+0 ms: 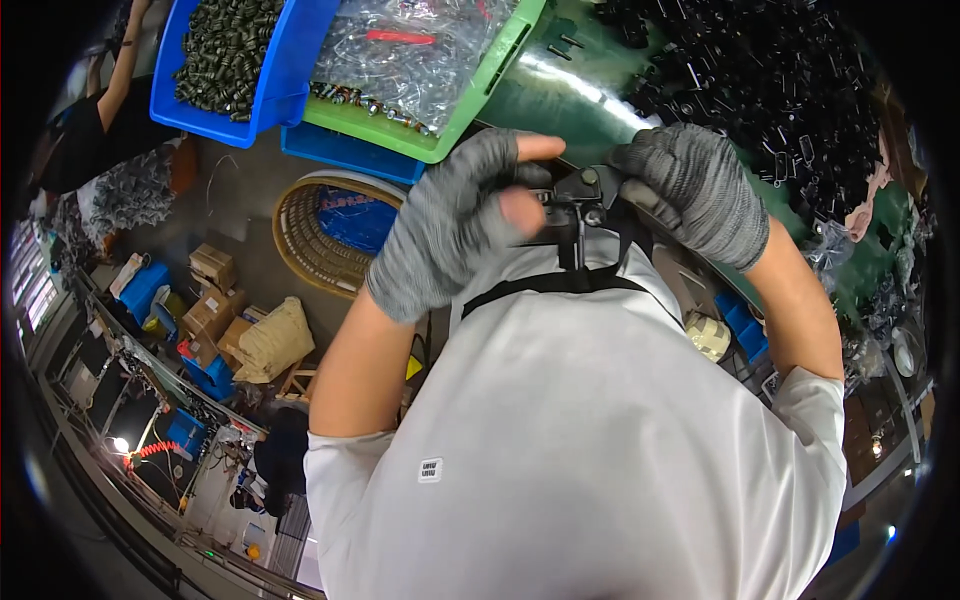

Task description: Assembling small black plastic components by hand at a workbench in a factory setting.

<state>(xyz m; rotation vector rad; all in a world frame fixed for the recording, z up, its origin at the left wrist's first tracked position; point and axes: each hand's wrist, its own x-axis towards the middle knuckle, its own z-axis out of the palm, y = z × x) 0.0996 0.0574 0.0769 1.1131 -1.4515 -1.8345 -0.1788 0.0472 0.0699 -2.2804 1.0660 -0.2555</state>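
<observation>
In front of my waist is a black metal part [578, 188] with a round bolt head on top and a small lever-like piece hanging below. My right hand [695, 190], in a grey knitted glove, is closed around its right end. My left hand [450, 215] wears a matching glove with bare thumb and index tips. It is beside the part's left end, index finger and thumb spread apart. The thumb is smeared by motion, and the other fingers are partly hidden behind it.
Ahead, a blue bin [268, 95] holds many small dark coil-like pieces. Beside it, a green crate [450, 145] contains clear plastic bags and small metal fittings. Black parts [770, 90] are heaped on the green table [545, 95]. A round woven basket [290, 235] stands on the floor at left.
</observation>
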